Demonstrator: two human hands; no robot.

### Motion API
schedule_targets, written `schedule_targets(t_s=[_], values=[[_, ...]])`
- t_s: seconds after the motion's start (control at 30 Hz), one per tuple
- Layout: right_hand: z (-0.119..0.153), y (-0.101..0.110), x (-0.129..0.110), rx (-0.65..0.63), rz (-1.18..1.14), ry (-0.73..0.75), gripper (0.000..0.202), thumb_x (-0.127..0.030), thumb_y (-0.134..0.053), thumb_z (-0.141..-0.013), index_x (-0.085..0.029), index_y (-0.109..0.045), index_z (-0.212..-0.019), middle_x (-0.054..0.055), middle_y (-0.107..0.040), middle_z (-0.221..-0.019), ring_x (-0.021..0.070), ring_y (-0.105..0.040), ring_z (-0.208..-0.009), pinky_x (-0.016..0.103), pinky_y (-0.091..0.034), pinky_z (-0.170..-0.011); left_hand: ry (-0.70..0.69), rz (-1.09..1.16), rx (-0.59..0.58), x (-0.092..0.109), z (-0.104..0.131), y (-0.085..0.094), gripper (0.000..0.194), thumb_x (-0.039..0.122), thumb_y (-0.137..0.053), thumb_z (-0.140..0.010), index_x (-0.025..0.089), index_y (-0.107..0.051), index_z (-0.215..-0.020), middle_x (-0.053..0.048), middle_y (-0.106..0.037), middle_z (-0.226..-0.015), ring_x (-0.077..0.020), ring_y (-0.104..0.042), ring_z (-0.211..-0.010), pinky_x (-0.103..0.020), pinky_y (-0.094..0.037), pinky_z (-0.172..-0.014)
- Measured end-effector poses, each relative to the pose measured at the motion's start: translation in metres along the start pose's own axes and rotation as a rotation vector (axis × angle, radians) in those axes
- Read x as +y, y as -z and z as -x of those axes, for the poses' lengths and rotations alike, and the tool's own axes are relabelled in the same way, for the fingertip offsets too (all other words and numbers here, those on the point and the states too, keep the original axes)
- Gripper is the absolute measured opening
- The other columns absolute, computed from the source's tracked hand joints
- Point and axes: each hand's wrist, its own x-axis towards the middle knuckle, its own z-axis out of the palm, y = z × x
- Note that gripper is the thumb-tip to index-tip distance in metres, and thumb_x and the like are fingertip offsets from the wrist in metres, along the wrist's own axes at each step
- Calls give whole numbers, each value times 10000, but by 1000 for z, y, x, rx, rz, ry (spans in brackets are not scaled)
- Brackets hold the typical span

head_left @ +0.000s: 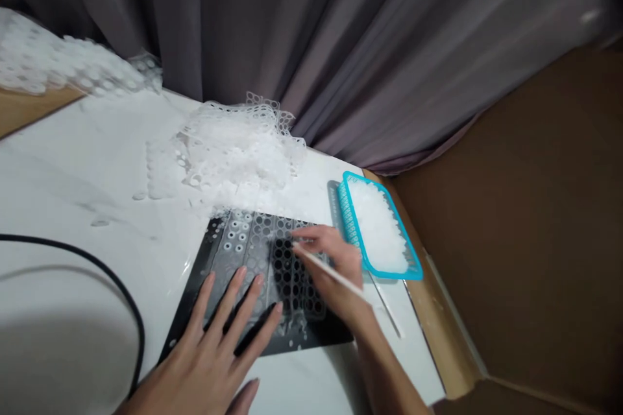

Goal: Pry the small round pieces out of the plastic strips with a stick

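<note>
My left hand (214, 350) lies palm down with its fingers spread over a black mat (331, 336). Clear sheets or strips with rows of circles (257, 243) cover the mat. Several white rings with dark centres (238, 233) show at its upper left part. My right hand (338, 262) pinches a thin white stick (341, 280), whose end points at the circles. What is at the stick's tip is too blurred to tell. Just right of that hand stands a blue-rimmed basket (413, 271) filled with small white pieces (379, 227).
A heap of white perforated scraps (233, 149) lies behind the mat. More perforated sheets (73, 61) are at the far left. A black cable (111, 275) curves over the white table (107, 168). Another thin stick (387, 308) rests below the basket. Grey curtains (253, 19) hang behind.
</note>
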Motion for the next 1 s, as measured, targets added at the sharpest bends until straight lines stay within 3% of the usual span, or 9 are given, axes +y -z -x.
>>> schedule_targets(t_s=[0.13,0.27,0.5,0.63,0.87,1.0], values=[[-14,-46,-5,-161,-152,155,115,-201,-682,-1065,-240,-741,-974,66,-845,-1201,216,-796,-1101,458,-593,-1042,7,-1,6,0,2,-3,809,693,-621,-983,296,-496,-1676,-136,-619,-1607,-432,-296,-1657,-619,-32,-1348],[-16,-62,5,-254,-185,173,118,-190,-677,-1064,-229,-750,-980,80,-838,-1235,222,-788,-1144,454,-588,-1054,9,-29,10,0,5,-6,842,705,-602,-988,281,-451,-1701,-150,-631,-1589,-445,-368,-1614,-611,-52,-1345],[-9,-68,14,-275,-184,222,137,-135,-649,-1058,-228,-745,-1031,73,-816,-1319,230,-747,-1257,461,-564,-1104,11,-36,13,1,5,-11,855,734,-592,-988,285,-447,-1701,-168,-680,-1522,-458,-490,-1518,-625,-75,-1327],[-14,-63,15,-366,-98,283,119,-210,-634,-1098,-233,-746,-1067,82,-787,-1394,250,-722,-1312,469,-574,-1091,11,-31,0,1,7,-13,845,739,-565,-1004,300,-421,-1712,-162,-672,-1535,-459,-496,-1516,-635,-78,-1318],[-21,-59,19,-426,-67,305,120,-211,-636,-1098,-251,-746,-1124,73,-787,-1390,241,-728,-1286,475,-584,-1067,1,-39,-22,0,7,-11,845,728,-542,-1020,292,-386,-1727,-178,-673,-1529,-467,-516,-1499,-646,-89,-1301],[-22,-60,20,-419,-59,312,119,-210,-635,-1098,-251,-745,-1078,52,-791,-1385,245,-731,-1268,478,-583,-1053,-10,-34,-38,0,6,-10,804,718,-549,-1021,289,-459,-1696,-180,-667,-1536,-478,-512,-1502,-663,-83,-1294]])
